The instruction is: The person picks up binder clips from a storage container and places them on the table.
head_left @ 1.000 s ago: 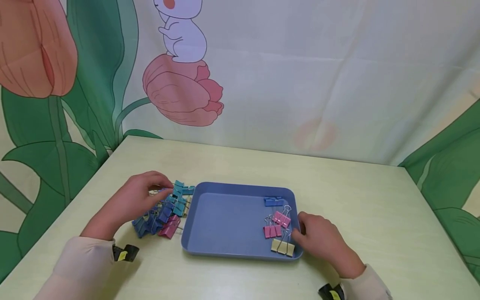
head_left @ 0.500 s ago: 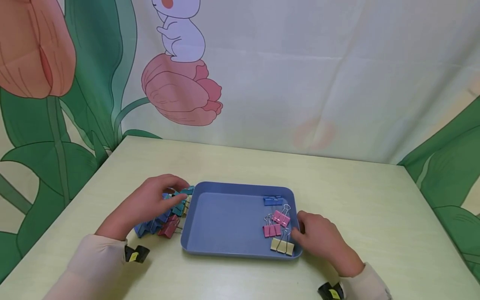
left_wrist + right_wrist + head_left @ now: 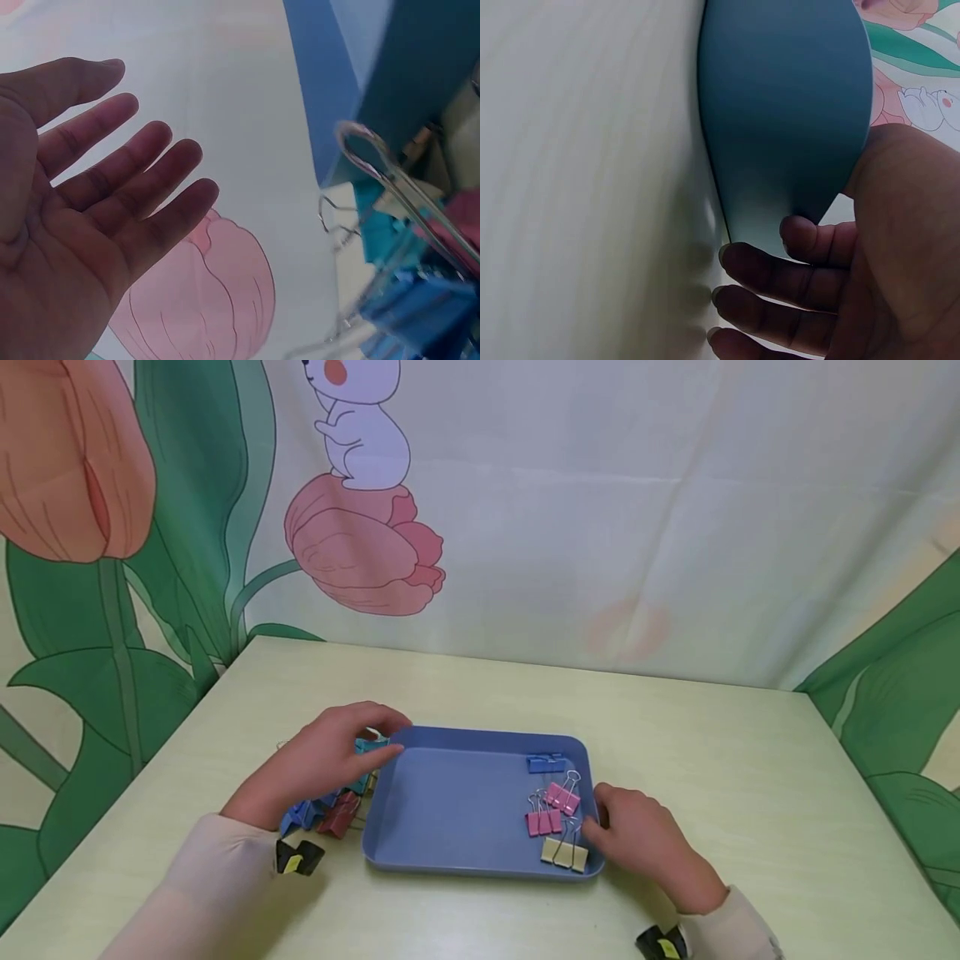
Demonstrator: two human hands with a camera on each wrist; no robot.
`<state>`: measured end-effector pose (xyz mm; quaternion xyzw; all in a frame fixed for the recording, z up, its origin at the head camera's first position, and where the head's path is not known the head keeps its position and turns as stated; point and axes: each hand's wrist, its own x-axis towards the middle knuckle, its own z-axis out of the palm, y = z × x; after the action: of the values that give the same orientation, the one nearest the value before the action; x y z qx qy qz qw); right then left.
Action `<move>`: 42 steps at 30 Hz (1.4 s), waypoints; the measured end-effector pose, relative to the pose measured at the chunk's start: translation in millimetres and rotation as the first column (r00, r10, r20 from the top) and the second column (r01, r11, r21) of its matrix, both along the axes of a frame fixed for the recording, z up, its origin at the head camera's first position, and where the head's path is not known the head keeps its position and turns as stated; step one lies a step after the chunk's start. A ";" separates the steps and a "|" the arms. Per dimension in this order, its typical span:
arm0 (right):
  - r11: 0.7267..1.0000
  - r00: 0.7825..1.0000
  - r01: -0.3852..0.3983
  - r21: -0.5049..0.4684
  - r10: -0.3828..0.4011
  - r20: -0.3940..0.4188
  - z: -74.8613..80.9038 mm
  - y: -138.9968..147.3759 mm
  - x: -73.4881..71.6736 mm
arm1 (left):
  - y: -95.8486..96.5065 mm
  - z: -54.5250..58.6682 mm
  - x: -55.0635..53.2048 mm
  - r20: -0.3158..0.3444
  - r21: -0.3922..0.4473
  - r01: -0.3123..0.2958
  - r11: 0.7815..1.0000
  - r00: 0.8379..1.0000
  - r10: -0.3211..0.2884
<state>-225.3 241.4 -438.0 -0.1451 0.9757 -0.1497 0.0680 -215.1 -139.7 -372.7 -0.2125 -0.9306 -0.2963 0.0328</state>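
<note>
Binder clips in blue, teal and dark pink lay heaped on the table at the tray's left side, partly hidden by the left hand. That hand hung near the far left corner of the tray, its fingers and thumb apart with nothing between them. The right hand was clamped on the tray's right edge. Along the tray's right side lay a blue clip farthest off, two pink clips and a yellow clip nearest.

The tabletop was pale and faintly grained, with soft shadows under both forearms. Behind its far edge hung a white cloth, lightly creased toward the right. On its left were printed an orange tulip, green leaves and a white animal sitting on a pink tulip; more green showed at the far right. The sleeves were pale.
</note>
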 end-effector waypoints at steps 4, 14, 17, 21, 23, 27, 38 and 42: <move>1.000 1.000 0.005 0.002 -0.005 0.006 -1.0 0.5 -0.7 | 10.7 4.4 -4.6 -0.005 0.007 0.030 1.000 1.000 -0.030; 1.000 1.000 -0.001 -0.009 0.001 0.005 -1.1 0.2 -0.9 | 36.3 11.0 -11.4 0.030 0.001 0.095 0.995 0.995 -0.095; 1.000 1.000 0.003 -0.005 -0.003 0.005 -1.5 0.7 -1.5 | 42.6 12.3 -14.0 0.026 -0.017 0.099 0.995 0.995 -0.099; 1.000 1.000 0.002 -0.009 -0.002 0.002 -2.1 1.6 -1.6 | 51.3 13.5 -18.7 0.033 -0.015 0.108 0.994 0.994 -0.107; 1.000 1.000 -0.002 -0.013 0.002 -0.002 -2.6 2.1 -1.6 | 56.0 14.1 -20.9 0.043 -0.008 0.115 0.993 0.993 -0.114; 1.000 1.000 0.005 -0.016 -0.005 0.004 -3.9 2.6 -2.6 | 66.3 14.6 -25.1 0.066 0.003 0.128 0.992 0.990 -0.128; 1.000 1.000 0.002 -0.022 -0.002 0.011 -0.9 2.2 -1.4 | 90.5 9.6 -38.3 0.117 -0.006 0.168 0.986 0.979 -0.166; 1.000 1.000 0.000 -0.021 0.000 0.009 -1.1 2.0 -1.0 | 97.6 6.5 -41.8 0.138 -0.013 0.173 0.985 0.976 -0.169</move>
<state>-226.3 243.4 -439.1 -0.1452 0.9737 -0.1607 0.0710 -256.9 -42.1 -366.3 -0.2714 -0.9125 -0.3002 -0.0589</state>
